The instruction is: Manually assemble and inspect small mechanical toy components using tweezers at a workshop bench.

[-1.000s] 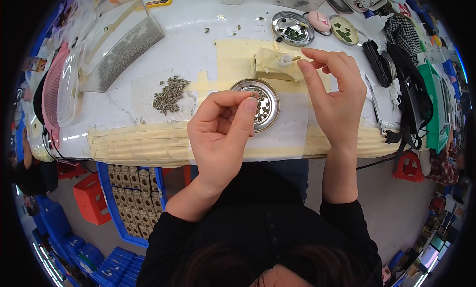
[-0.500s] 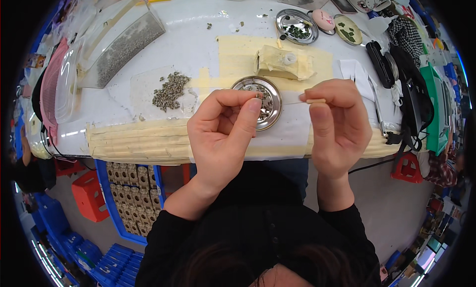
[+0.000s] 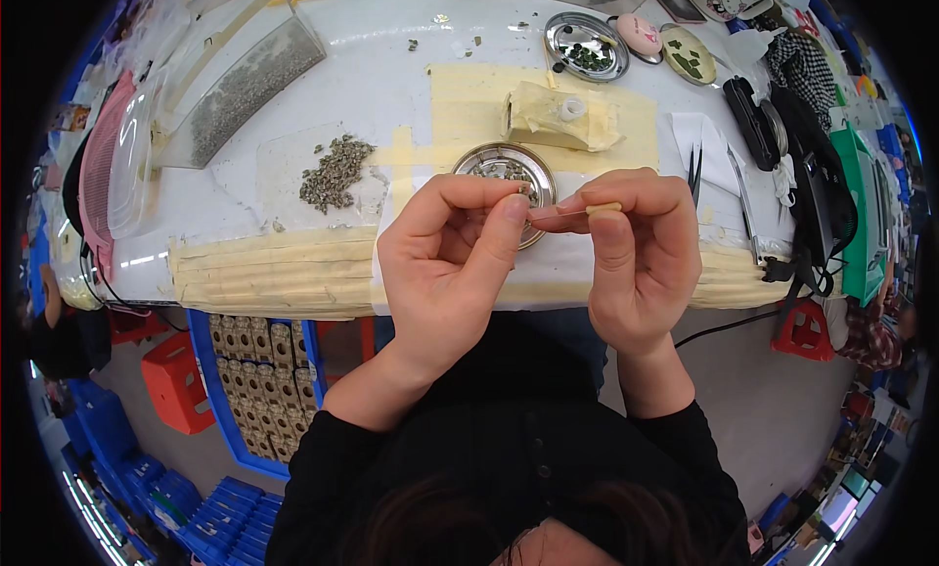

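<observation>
Over the table's near edge, my left hand (image 3: 450, 263) is closed in a pinch of thumb and forefinger. A tiny greyish piece (image 3: 524, 188) shows at those fingertips, too small to name. My right hand (image 3: 641, 258) is closed on a thin needle-like tool with a pale yellow, wrapped-looking end (image 3: 603, 208). The tool's fine shaft points left, toward my left fingertips; whether it touches the piece I cannot tell. Just behind both hands is a round shiny metal dish (image 3: 473, 161) with small grey bits in it, partly hidden by my fingers.
A pile of grey-green bits (image 3: 337, 175) lies left of the dish. Behind it stands a tape-covered block (image 3: 559, 121) with a small white nozzle. Tweezers (image 3: 694, 173) lie at the right. A clear bin of grey granules (image 3: 249, 96) and a metal plate of dark pieces (image 3: 587, 47) sit farther back.
My right hand has moved left, bringing the needle-like tool up to my left fingertips. My left hand has shifted slightly right.
</observation>
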### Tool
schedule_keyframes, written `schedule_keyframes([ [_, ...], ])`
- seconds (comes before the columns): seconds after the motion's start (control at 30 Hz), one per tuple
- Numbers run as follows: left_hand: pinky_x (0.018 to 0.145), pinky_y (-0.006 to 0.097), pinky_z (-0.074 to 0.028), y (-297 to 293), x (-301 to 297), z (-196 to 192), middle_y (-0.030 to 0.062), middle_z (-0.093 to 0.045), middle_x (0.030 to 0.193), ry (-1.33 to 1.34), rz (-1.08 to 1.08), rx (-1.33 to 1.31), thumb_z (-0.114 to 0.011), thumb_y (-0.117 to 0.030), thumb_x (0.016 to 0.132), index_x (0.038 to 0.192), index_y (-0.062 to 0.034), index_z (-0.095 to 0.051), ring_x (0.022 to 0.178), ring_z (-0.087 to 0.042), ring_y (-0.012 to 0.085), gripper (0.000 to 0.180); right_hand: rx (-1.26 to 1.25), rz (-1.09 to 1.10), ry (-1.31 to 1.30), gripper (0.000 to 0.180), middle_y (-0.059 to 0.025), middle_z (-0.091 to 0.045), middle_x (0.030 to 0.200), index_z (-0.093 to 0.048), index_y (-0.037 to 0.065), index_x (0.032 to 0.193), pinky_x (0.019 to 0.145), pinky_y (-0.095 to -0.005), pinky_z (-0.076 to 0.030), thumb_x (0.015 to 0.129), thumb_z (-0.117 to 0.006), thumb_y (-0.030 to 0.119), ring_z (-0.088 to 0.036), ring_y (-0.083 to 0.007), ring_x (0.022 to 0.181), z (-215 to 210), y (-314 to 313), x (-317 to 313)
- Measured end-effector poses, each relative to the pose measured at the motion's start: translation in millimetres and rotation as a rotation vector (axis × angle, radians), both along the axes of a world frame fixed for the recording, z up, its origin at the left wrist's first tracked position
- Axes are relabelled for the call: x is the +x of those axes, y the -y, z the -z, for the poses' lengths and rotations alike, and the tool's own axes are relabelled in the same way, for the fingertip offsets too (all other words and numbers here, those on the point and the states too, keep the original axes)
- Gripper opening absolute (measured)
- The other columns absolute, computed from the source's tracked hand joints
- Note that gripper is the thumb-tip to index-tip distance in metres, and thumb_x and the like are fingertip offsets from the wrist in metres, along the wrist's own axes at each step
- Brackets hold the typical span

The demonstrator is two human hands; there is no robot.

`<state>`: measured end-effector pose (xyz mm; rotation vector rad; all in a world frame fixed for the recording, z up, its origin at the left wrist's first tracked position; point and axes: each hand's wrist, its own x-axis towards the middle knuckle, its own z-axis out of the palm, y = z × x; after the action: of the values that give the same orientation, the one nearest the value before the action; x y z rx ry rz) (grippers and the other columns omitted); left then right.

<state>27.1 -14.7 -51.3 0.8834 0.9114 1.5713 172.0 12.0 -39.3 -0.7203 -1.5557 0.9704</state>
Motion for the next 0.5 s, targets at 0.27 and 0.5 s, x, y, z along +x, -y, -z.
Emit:
schedule_keyframes([
  [0.27,0.059,0.020,-0.044,0.5,0.5,0.1,0.0045,-0.067,0.089,-0.054,-0.023,-0.011,-0.064,-0.003,0.093,0.102,0.0011,-0.064,0.065,-0.055,0.0059,0.010,0.017,0.041,-0.039,0.014,-0.0115,-0.062,0.093,-0.055,-0.006,0.103,0.073,-0.0250,-0.056,0.096,-0.059,0.004,-0.069,-0.0165,0.085,1.7,0.4,-2.0],
  [0.5,0.059,0.020,-0.044,0.2,0.8,0.7,0.0045,-0.067,0.088,-0.048,-0.022,0.000,-0.064,-0.003,0.093,0.102,0.0008,-0.064,0.065,-0.055,0.0058,0.010,0.040,0.064,-0.016,0.012,-0.0111,-0.063,0.093,-0.056,-0.006,0.101,0.071,-0.0246,-0.056,0.095,-0.060,0.004,-0.067,-0.0153,0.082,3.3,0.6,-2.1],
])
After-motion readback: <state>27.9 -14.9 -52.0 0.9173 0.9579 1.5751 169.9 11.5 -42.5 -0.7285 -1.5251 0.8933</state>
